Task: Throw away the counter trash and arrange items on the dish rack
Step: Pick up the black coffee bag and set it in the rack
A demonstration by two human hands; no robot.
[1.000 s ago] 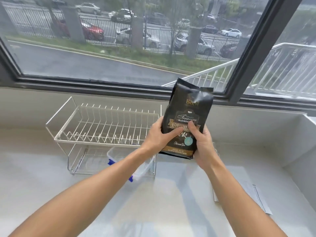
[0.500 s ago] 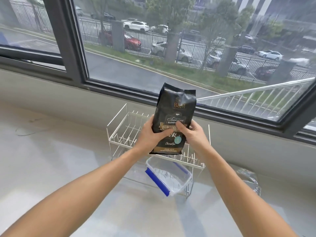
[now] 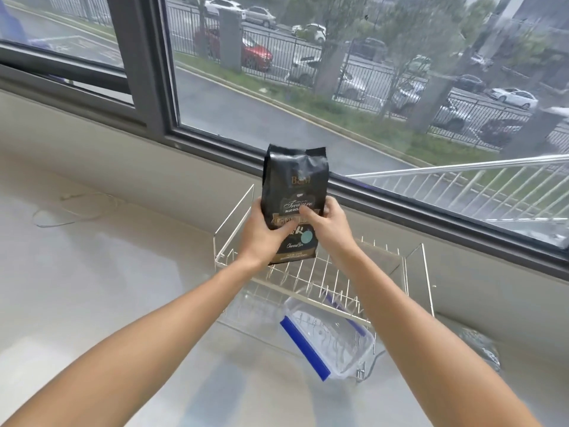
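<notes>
A black coffee bag (image 3: 294, 186) with gold lettering stands upright in the air above the white wire dish rack (image 3: 409, 272). My left hand (image 3: 261, 235) grips its lower left side and my right hand (image 3: 331, 224) grips its lower right, thumbs on the front. The rack has two tiers. Its upper tier is bare wire. A clear plastic container with a blue edge (image 3: 326, 340) lies on the lower tier, sticking out toward me.
The pale counter (image 3: 107, 288) runs left and toward me. A thin cord (image 3: 70, 208) lies at the left by the wall. Crumpled clear plastic (image 3: 480, 346) sits right of the rack. A dark-framed window (image 3: 144, 72) and sill stand close behind.
The view has swung left, so the rack now sits further right in frame. Both hands still hold the bag upright above the rack's upper tier.
</notes>
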